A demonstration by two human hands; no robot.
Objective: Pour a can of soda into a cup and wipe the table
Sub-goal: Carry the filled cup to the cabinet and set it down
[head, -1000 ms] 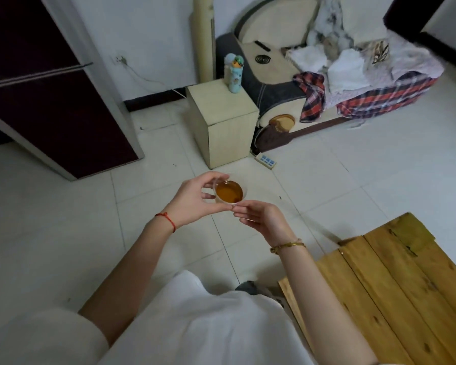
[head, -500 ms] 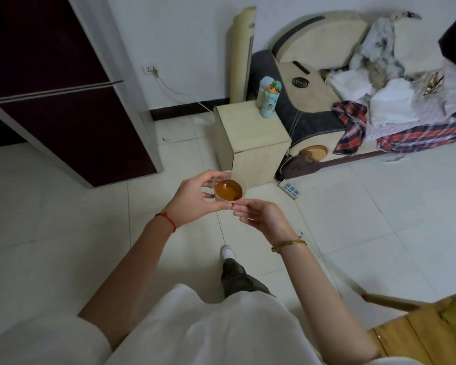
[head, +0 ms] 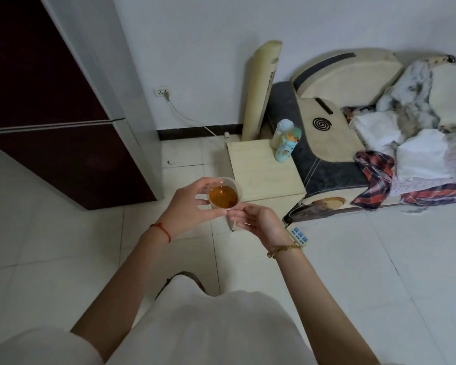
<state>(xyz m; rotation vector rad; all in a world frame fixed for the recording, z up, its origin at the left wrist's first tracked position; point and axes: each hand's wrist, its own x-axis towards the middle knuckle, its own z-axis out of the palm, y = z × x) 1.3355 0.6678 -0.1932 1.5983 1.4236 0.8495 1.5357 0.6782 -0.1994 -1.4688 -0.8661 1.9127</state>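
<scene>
hands: 2 (head: 187,206) (head: 258,219) | cup: 1 (head: 223,196) | bottles: 2 (head: 287,146) (head: 279,133) | cabinet: 1 (head: 263,172) | power strip: 1 (head: 299,234)

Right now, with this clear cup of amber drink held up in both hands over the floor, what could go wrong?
The clear plastic cup of amber drink looks fairly full, so a jolt could slop it onto the white tiled floor. The left hand grips only the rim and side, and the right hand touches it with fingertips, so it might slip. The pale wooden cabinet sits just ahead; bumping it could cause a spill.
</scene>
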